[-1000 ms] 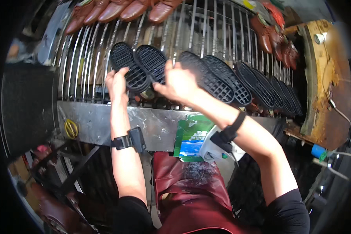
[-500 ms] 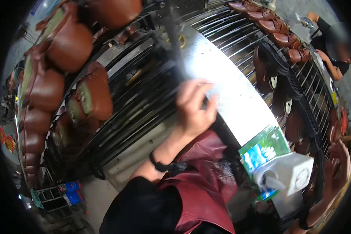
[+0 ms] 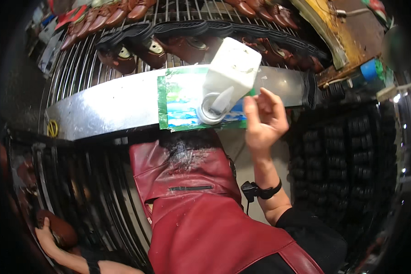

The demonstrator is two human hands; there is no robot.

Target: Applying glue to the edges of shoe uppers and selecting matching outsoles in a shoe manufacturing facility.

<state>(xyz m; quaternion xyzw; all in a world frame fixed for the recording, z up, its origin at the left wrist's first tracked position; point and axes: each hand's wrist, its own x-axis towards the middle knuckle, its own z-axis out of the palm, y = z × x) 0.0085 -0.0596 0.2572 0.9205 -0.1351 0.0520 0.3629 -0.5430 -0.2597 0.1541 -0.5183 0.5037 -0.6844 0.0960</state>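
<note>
At the lower left edge of the view, down on a low wire rack (image 3: 100,201), the left hand (image 3: 48,235) rests on a brown leather shoe (image 3: 59,230), its fingers lying over the rounded upper; how tightly the grip closes I cannot tell, since the shoe hides most of the fingers. The right hand (image 3: 265,121) is raised well apart from it, in front of the metal worktop (image 3: 109,107), with its grip wide, fingers spread and holding nothing, just beside a white plastic container (image 3: 230,73) that stands tilted on the worktop. A round grey cap or opening (image 3: 210,112) shows at the container's lower end, over a green-edged printed sheet (image 3: 178,102) taped flat to the metal. A black band (image 3: 265,189) circles the right wrist, and a dark red leather apron (image 3: 201,214) fills the space between the two arms. Beyond the worktop, a wire grid shelf (image 3: 82,64) carries a row of black soles (image 3: 242,29) and brown shoes (image 3: 118,16) lying side by side. To the right, stacks of black treaded soles (image 3: 347,150) stand in shadow.
</note>
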